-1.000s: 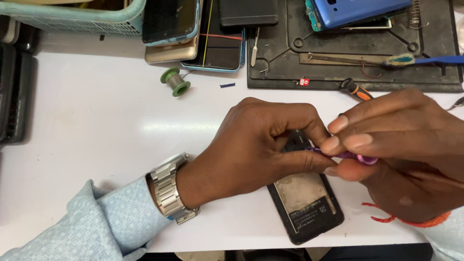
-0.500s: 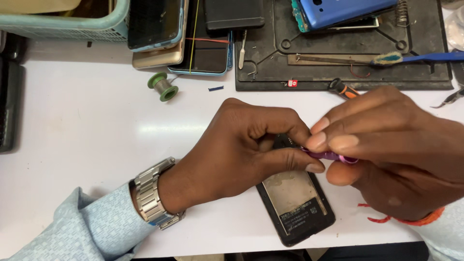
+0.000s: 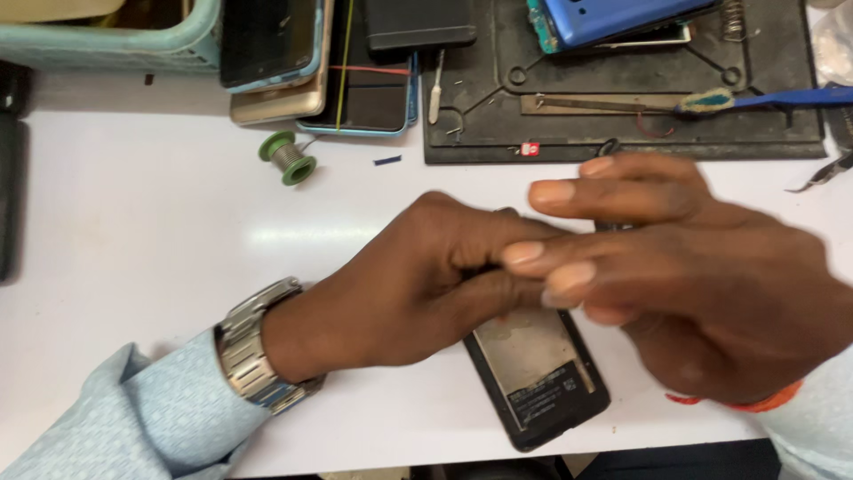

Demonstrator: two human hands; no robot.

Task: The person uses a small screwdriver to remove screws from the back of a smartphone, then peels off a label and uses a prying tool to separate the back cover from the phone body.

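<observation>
**Two hands meet over an opened phone near the table's front edge**

Nearest the viewer, the opened phone (image 3: 537, 378) lies back-up on the white table (image 3: 133, 231), its near corner close to the front edge, so there is little room to slide it nearer. It sits flat and slightly askew, its far end covered by the hands.

The left hand (image 3: 418, 284) comes in from the near left, past a pale blue sleeve (image 3: 115, 418) and a metal wristwatch (image 3: 253, 347). It is curled down over the phone's far end, seemingly pinning it so it does not shift. Whether the fingers pinch anything underneath is hidden.

The right hand (image 3: 702, 284) reaches from the right, blurred with motion, fingers stretched long and together, their tips overlapping the left hand's. I cannot tell whether it holds anything; nothing shows between the fingers.

To the left of the hands the table offers broad open room as far as a dark object at the left border. Farther back stands a green solder spool (image 3: 288, 157), well apart from the hands. Beyond it lies a stack of phones (image 3: 302, 62) beside a teal basket (image 3: 107, 40). At the far right a black work mat (image 3: 622, 124) carries a blue phone (image 3: 613, 18) and a blue-handled brush (image 3: 755, 100), kept just beyond the right hand. Metal tweezers (image 3: 822, 173) lie at the right border.
</observation>
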